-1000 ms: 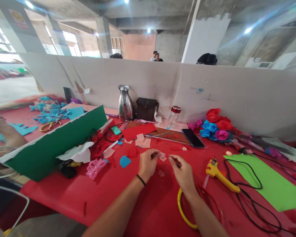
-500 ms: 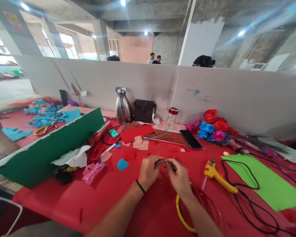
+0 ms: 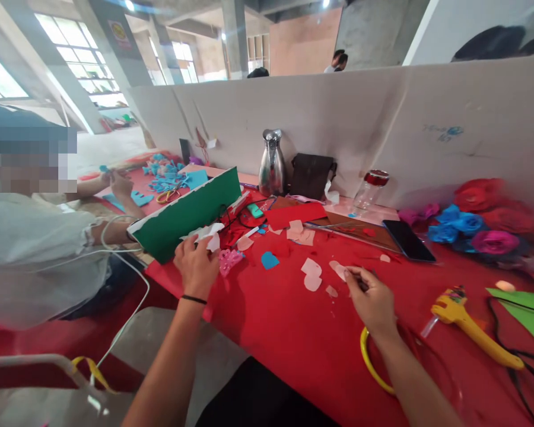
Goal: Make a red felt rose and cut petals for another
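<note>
My left hand (image 3: 197,267) reaches over a crumpled white tissue (image 3: 214,238) beside the green board, fingers curved and apart. Whether its fingertips touch the tissue I cannot tell. Next to it lies a pink openwork plastic piece (image 3: 229,261). My right hand (image 3: 372,296) is low over the red table, thumb and forefinger pinched on a pale pink petal-shaped piece (image 3: 337,270). Two overlapping pale pink petals (image 3: 312,275) and a small scrap (image 3: 331,291) lie left of it. A yellow loop (image 3: 368,363) lies partly beneath the right forearm.
A green board (image 3: 191,213) stands upright at the left; a co-worker (image 3: 40,249) sits beyond it. Steel jug (image 3: 272,163), brown bag (image 3: 311,177), glass jar (image 3: 371,191) and phone (image 3: 408,240) are toward the back. A yellow glue gun (image 3: 476,329) and paper flowers (image 3: 493,222) occupy the right.
My hands, together at the middle before, have separated: the left has gone to the tissue, the right stays over the table. The view has turned left, and pale pink petals now show.
</note>
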`<state>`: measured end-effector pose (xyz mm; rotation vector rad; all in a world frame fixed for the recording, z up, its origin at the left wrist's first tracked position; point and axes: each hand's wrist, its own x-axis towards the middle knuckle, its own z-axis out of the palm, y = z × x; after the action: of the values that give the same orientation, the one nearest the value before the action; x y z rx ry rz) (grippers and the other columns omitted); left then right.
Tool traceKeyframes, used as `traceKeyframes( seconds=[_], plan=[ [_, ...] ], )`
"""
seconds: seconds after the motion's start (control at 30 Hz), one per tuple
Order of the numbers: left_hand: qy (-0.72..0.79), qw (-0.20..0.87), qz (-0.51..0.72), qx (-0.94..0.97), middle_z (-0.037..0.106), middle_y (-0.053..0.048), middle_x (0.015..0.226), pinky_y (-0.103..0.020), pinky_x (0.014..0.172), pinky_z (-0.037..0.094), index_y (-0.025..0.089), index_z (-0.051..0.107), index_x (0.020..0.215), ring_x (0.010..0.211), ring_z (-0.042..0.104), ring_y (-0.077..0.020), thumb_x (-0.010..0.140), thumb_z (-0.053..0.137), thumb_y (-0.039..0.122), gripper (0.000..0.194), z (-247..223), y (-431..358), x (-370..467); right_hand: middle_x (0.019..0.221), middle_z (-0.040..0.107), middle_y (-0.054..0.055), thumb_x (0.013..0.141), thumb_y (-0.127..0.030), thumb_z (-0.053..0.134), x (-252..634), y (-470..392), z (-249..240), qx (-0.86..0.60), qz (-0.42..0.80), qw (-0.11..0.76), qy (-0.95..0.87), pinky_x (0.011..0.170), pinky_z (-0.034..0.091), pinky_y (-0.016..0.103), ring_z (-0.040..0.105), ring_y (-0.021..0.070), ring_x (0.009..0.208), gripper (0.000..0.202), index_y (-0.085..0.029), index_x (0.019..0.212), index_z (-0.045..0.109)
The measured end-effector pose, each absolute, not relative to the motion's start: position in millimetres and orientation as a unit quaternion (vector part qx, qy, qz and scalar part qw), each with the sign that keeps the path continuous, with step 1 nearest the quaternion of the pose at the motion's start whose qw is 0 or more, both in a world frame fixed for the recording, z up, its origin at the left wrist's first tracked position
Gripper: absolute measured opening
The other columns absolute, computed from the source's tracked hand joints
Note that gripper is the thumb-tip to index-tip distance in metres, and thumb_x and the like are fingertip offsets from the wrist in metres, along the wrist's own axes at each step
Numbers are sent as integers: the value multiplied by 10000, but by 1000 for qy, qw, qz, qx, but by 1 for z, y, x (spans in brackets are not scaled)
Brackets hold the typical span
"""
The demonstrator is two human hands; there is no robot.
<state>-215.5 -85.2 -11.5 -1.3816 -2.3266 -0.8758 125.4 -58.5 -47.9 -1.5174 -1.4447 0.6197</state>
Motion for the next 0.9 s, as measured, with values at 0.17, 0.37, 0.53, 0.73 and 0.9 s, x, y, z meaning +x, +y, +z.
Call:
traceKeyframes(
  seconds=[0.17, 0.37, 0.53, 0.73, 0.9],
  plan=[
    [-786, 144, -342, -495, 611, -178, 1155, -541, 948, 410, 157, 650, 1082, 1104, 538, -369, 723, 632, 184, 361, -25, -81, -252, 827, 740, 100, 759, -627, 524, 126, -59, -49, -612, 267, 465, -581, 671, 498, 313, 664, 223, 721, 485, -186, 885, 683],
    [-738, 83, -370, -557, 691, -150, 935, -407, 839, 497, 122, 702, 835, 879, 640, -262, 798, 444, 43, 272, -20, -54, -231, 807, 731, 96, 729, -633, 539, 127, -57, -50, -617, 274, 470, -568, 660, 495, 319, 653, 226, 703, 486, -187, 863, 678],
    [-689, 50, -351, -632, 719, -68, 927, -293, 849, 506, 171, 719, 804, 875, 649, -181, 784, 466, 22, 294, -26, -42, -181, 809, 732, 97, 707, -626, 564, 128, -57, -50, -610, 289, 476, -564, 679, 497, 316, 658, 231, 738, 476, -187, 852, 678],
    [-658, 13, -309, -686, 709, -111, 982, -308, 886, 495, 135, 726, 865, 932, 645, -196, 774, 436, -14, 339, -31, -38, -152, 785, 739, 104, 714, -624, 575, 130, -56, -54, -605, 284, 477, -571, 639, 496, 305, 664, 228, 714, 482, -177, 854, 688],
    [-665, 15, -296, -686, 710, -112, 971, -327, 896, 501, 141, 725, 846, 933, 647, -203, 750, 427, -31, 358, -31, -41, -157, 775, 744, 97, 704, -634, 570, 126, -59, -48, -614, 273, 477, -566, 632, 504, 307, 672, 237, 711, 474, -192, 826, 692]
  ],
)
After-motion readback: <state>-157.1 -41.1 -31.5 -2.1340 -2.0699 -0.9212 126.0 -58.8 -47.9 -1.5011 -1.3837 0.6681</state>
